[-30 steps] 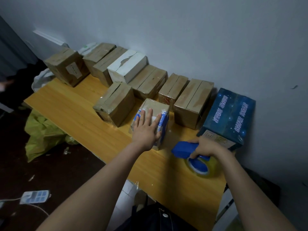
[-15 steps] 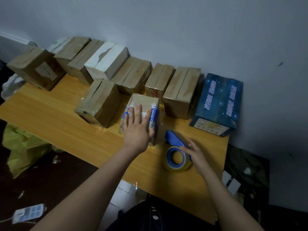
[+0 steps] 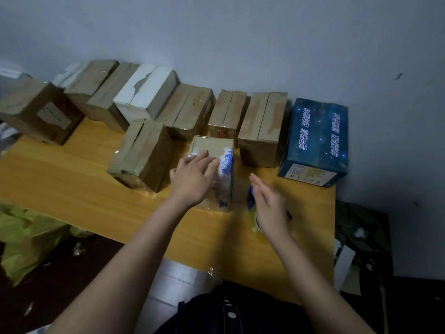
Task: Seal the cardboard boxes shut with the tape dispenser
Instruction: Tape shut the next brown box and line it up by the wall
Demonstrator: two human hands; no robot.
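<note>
Closest to us, our right hand (image 3: 269, 208) hangs flat with fingers straight over the blue tape dispenser (image 3: 252, 201) on the desk (image 3: 72, 184), gripping nothing as far as we can tell. Just left of it, our left hand (image 3: 192, 179) lies spread flat on top of the small cardboard box (image 3: 214, 147) with blue tape. Behind that, a row of brown boxes (image 3: 262, 126) lines the wall, with a dark blue box (image 3: 317, 136) at the right end.

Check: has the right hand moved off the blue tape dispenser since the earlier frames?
Yes. The right hand, open, has let go of the blue tape dispenser on the wooden table and shifted left toward the small cardboard box with blue tape.
</note>
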